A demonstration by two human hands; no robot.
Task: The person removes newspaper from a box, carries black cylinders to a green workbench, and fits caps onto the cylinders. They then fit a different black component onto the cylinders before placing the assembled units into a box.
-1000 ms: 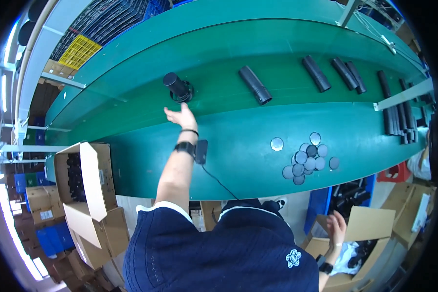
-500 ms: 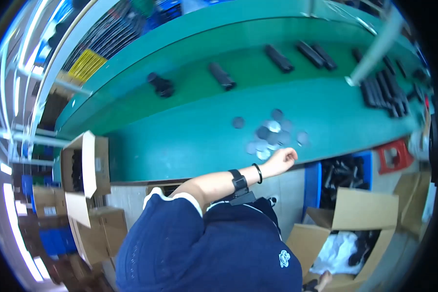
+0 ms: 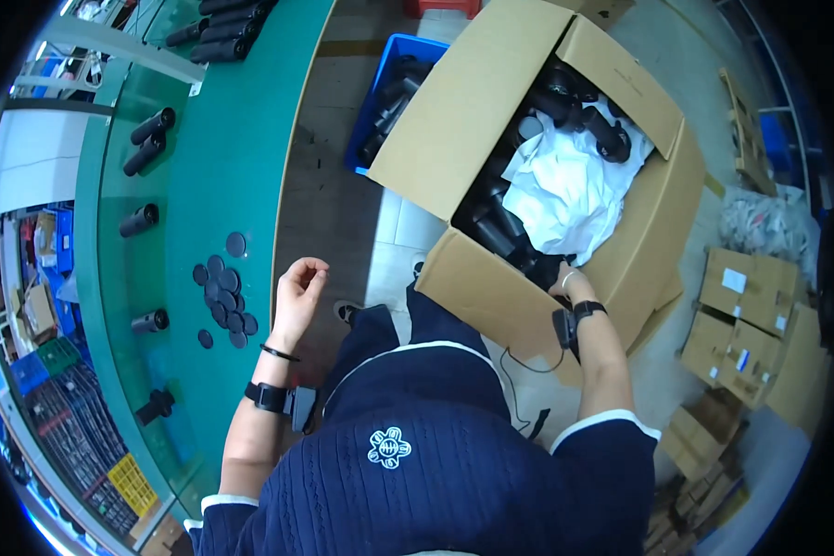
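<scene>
My left hand (image 3: 301, 292) hovers at the edge of the green table (image 3: 241, 176), its fingers curled together and nothing visible in them. Beside it on the table lies a loose cluster of thin dark discs (image 3: 222, 295), some overlapping. My right hand (image 3: 572, 283) reaches over the near wall of a large open cardboard box (image 3: 482, 301). Its fingers touch or go in among black cylindrical parts (image 3: 496, 227); the fingertips are hidden there. Crumpled white wrapping (image 3: 565, 195) fills the box's middle, with another black cylindrical part (image 3: 610, 137) on top.
Black cylinders (image 3: 139, 220) stand spaced along the table's far side, with several more stacked at its end (image 3: 227, 37). A blue crate (image 3: 360, 120) of black parts stands between table and box. Closed cartons (image 3: 741, 283) are stacked at the right. A cable (image 3: 528, 363) hangs below the box.
My view has swung right, from the table to the cardboard box. My right hand, low beside the box before, now reaches inside it. My left hand has left the discs for the table's edge.
</scene>
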